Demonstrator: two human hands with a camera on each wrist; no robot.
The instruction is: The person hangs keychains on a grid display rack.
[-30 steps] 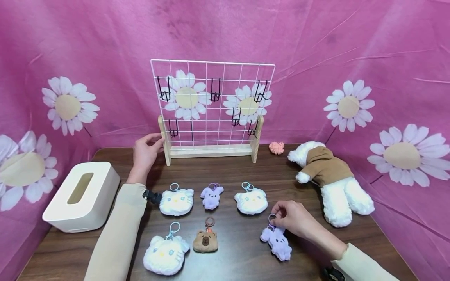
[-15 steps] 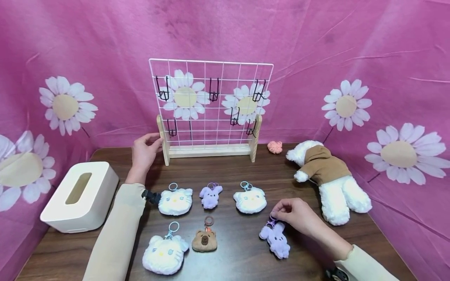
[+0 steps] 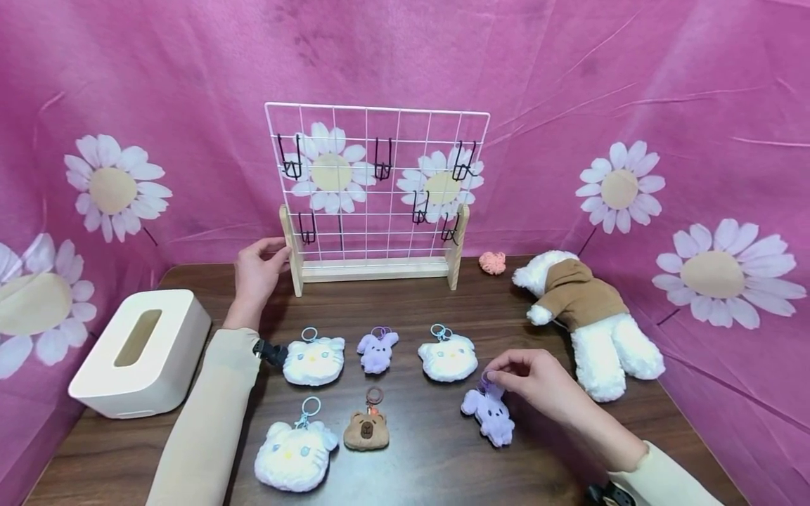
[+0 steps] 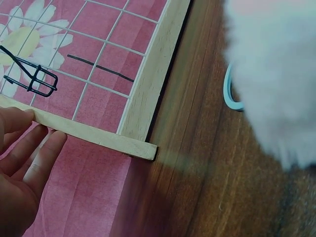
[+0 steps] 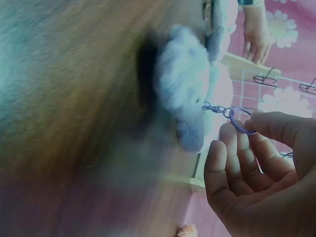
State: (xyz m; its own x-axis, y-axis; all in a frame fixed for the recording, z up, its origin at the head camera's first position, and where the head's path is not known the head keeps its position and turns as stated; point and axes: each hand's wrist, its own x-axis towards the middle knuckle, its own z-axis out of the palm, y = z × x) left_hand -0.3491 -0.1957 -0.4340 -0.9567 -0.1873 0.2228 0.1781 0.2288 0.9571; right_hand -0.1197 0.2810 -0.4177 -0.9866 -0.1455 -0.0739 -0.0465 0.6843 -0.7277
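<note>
In the head view my left hand [image 3: 256, 277] holds the left wooden post [image 3: 290, 253] of a white wire-grid display rack [image 3: 373, 269]. The left wrist view has the thumb on one side of that post [image 4: 89, 132] and the fingers on the other. My right hand [image 3: 536, 383] pinches the purple ring of a purple rabbit plush keychain [image 3: 495, 420]. From the right wrist, the ring [image 5: 247, 132] sits between thumb and index finger, with the plush [image 5: 182, 71] hanging from it, blurred. Black hooks [image 3: 382, 170] are on the grid, with nothing hanging on them.
On the table lie several white cat-face keychains [image 3: 314, 362], another purple rabbit keychain [image 3: 376, 353] and a brown capybara keychain [image 3: 366, 430]. A white tissue box [image 3: 164, 379] stands left. A plush dog [image 3: 585, 302] in a brown hoodie lies right, near a pink fuzzy piece [image 3: 492, 263].
My right hand has lifted the purple rabbit keychain slightly, moving up and a little left in the head view. The left hand stays on the rack's post.
</note>
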